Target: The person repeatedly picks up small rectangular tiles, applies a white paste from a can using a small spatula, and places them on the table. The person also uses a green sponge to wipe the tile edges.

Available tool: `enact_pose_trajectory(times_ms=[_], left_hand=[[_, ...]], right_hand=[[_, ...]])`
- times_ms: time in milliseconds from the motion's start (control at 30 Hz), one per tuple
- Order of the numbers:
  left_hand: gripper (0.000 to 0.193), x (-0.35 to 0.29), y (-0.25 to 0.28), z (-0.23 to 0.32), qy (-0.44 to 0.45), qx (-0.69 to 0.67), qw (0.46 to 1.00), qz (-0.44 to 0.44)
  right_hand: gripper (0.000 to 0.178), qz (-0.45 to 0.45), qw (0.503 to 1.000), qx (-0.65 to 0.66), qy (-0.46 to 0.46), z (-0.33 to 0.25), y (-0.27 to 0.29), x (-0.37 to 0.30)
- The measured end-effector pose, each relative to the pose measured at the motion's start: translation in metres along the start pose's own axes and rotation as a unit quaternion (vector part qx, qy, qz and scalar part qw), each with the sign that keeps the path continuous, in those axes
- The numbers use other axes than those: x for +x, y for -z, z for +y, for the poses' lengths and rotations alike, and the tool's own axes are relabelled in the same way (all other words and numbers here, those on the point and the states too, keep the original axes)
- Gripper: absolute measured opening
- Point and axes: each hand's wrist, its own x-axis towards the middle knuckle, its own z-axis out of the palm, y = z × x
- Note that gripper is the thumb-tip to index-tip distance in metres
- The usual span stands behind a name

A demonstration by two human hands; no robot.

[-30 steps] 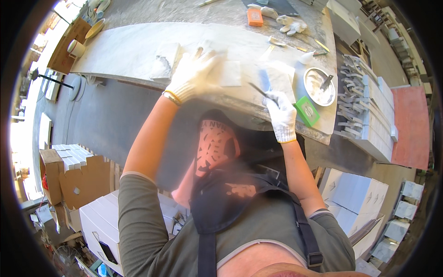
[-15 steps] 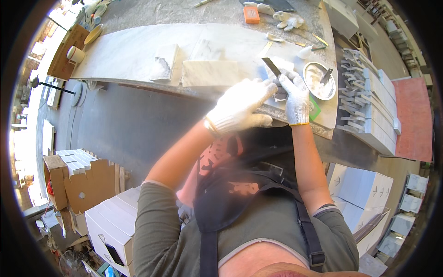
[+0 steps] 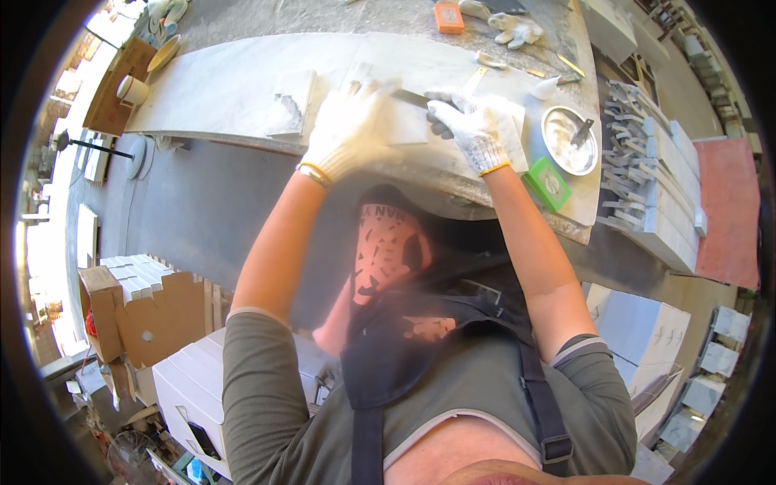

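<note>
My left hand [image 3: 347, 129], in a white knit glove, is over the left part of a rectangular pale marble piece [image 3: 406, 129]; motion blurs its fingers. My right hand [image 3: 469, 133], gloved with greyed fingertips, is closed on a dark flat scraper blade [image 3: 411, 99]. The blade points left, over the marble piece's upper right. Beneath lies a long pale marble slab [image 3: 218, 85]. Another marble piece with a rough grey-white patch [image 3: 286, 115] lies left of my left hand. A bowl of white paste [image 3: 559, 133], with a dark-bladed spreader [image 3: 582, 132] in it, stands right of my right hand.
A green box [image 3: 548, 184] sits near the bench's front right. An orange box [image 3: 449, 18], loose gloves [image 3: 516, 31] and a white nozzle-tipped bottle [image 3: 544, 87] lie farther back. Stacked pale slabs [image 3: 659, 186] stand to the right; cartons [image 3: 190, 396] stand behind left.
Both hands have moved left along the bench, the left one onto the marble piece. The scraper blade has gone along with my right hand. My head view has shifted slightly.
</note>
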Motion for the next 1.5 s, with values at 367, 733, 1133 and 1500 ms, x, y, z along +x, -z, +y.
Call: enact_pose_trajectory(times_ms=[367,733,1133,1500], left_hand=[[0.090,0.001,-0.005,-0.004,-0.010,-0.031,0.999,0.034],[0.092,0.001,-0.005,-0.004,0.004,-0.017,1.000,0.023],[0.095,0.001,-0.006,-0.005,-0.002,-0.009,1.000,0.024],[0.093,0.002,-0.004,-0.005,0.007,-0.009,1.000,0.000]], right_hand=[[0.025,0.016,0.990,-0.120,0.078,-0.008,-0.006,-0.019],[0.028,-0.006,0.988,-0.135,0.070,-0.008,-0.006,-0.019],[0.029,-0.045,0.983,-0.173,0.048,-0.013,-0.003,-0.013],[0.028,-0.060,0.974,-0.215,0.048,-0.017,-0.001,-0.015]])
